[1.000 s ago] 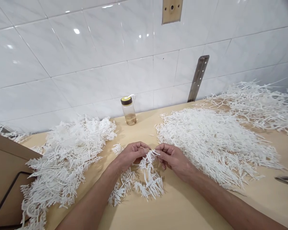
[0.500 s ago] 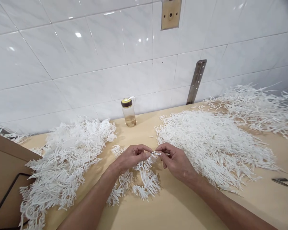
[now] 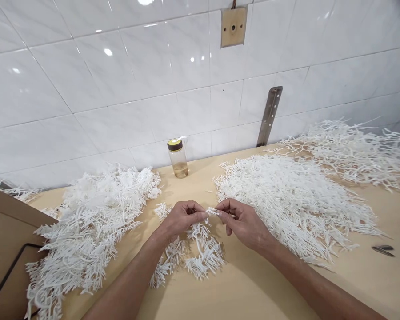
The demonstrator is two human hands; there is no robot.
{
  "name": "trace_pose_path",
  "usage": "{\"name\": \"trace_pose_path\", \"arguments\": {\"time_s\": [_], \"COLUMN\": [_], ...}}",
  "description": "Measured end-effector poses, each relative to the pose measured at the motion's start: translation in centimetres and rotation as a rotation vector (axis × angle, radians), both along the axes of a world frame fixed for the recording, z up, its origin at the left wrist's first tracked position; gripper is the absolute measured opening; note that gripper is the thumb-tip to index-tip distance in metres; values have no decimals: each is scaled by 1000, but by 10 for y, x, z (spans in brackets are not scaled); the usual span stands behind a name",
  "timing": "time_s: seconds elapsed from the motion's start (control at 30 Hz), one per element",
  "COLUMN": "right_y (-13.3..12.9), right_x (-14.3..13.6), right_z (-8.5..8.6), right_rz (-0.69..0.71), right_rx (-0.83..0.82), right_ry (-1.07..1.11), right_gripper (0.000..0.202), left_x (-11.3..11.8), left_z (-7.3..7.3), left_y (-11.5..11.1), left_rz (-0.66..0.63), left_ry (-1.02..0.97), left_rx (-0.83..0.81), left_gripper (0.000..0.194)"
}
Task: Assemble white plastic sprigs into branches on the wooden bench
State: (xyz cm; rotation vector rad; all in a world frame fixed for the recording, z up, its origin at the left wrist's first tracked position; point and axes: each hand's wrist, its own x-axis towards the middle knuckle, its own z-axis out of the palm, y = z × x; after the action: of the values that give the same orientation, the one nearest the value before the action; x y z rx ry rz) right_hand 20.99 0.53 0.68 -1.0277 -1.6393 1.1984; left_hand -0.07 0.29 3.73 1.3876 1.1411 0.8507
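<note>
Between my two hands is a small white branched plastic sprig (image 3: 213, 211), held above the table. My left hand (image 3: 183, 218) pinches its left end between thumb and forefinger. On the other side, my right hand (image 3: 242, 222) pinches the right end with thumb and forefinger. Below the hands, a small cluster of white branched pieces (image 3: 205, 257) lies on the table, partly hidden by my left hand. A large heap of white sprigs (image 3: 290, 200) is close to my right hand, and a bushier white heap (image 3: 96, 218) lies to the left.
A clear bottle (image 3: 178, 160) with brown liquid stands by the tiled wall. A metal bracket (image 3: 269, 116) rises against the wall. Longer white branches (image 3: 356, 149) lie at the far right, dark metal snips (image 3: 383, 250) nearer. A brown box (image 3: 13, 240) is at left.
The sprig's spread branches now appear gathered more closely between my fingertips. Both hands keep nearly the same place, and the camera view has shifted slightly.
</note>
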Motion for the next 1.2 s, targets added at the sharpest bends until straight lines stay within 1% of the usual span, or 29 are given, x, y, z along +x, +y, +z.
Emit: {"name": "trace_pose_path", "arguments": {"time_s": [0.1,0.17,0.27,0.4,0.57,0.67,0.8,0.9,1.0,1.1,1.2], "right_y": [2,3,5,5,5,3,0,0,1,2,1], "right_x": [0,1,2,6,9,9,7,6,7,7,6], "right_z": [-3,-5,-5,1,8,10,12,12,11,8,4], "right_rz": [-18,-46,-90,-129,-125,-70,15,51,82,91,42], "right_rx": [-6,4,29,38,47,48,36,15,-27,-38,4], "right_ry": [-12,-19,-38,-32,-14,-15,-23,5,9,4,-12], "right_gripper": [23,23,23,26,28,29,29,29,29,28,26], "left_x": [1,2,4,5,4,4,6,8,11,13,15], "left_z": [-2,-2,-1,2,4,2,3,3,1,-3,-2], "left_y": [2,2,-1,-4,-3,-3,-5,-6,-7,-8,-9], "left_rz": [37,38,23,-11,-67,-81,-57,-65,-74,-54,-58], "left_ry": [74,122,166,174,197,201,162,93,4,-44,-30], "left_rx": [180,249,285,296,342,324,267,185,77,28,33], "left_gripper": [29,26,26,31,32,32,34,39,44,47,46]}}
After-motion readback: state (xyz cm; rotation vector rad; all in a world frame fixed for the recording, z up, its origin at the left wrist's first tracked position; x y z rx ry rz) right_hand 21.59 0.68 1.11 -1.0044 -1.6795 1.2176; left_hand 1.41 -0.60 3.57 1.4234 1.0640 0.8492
